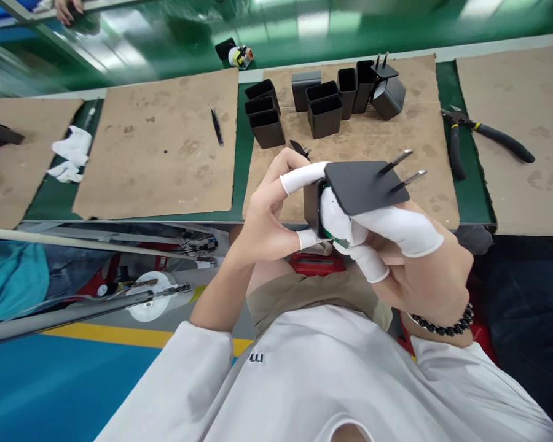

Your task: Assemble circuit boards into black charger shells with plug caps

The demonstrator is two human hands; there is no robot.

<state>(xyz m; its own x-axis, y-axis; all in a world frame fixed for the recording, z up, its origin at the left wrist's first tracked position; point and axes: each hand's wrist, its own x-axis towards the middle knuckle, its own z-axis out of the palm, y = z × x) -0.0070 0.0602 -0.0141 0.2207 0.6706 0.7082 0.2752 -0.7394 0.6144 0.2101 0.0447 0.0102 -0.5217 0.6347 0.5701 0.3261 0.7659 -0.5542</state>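
My left hand (270,212), white cots on its thumb and index finger, is closed round a black plastic housing (310,205). My right hand (410,252), also in finger cots, grips a power adapter's inner assembly. That assembly has a black end plate (362,187) with two metal prongs, a white-coated body (334,212) and a bit of green circuit board. The white body sits at the housing's open mouth, partly inside it; how deep is hidden by my fingers. A dark-handled tool (299,148) lies just beyond my left hand, mostly hidden.
Several open black housings (325,116) stand on cardboard (419,138) at the back, near an adapter with prongs (388,92). Cutting pliers (488,132) lie right, tweezers (216,126) left. Another adapter assembly (239,56) sits beyond the edge. A co-worker's hand (68,9) shows top left.
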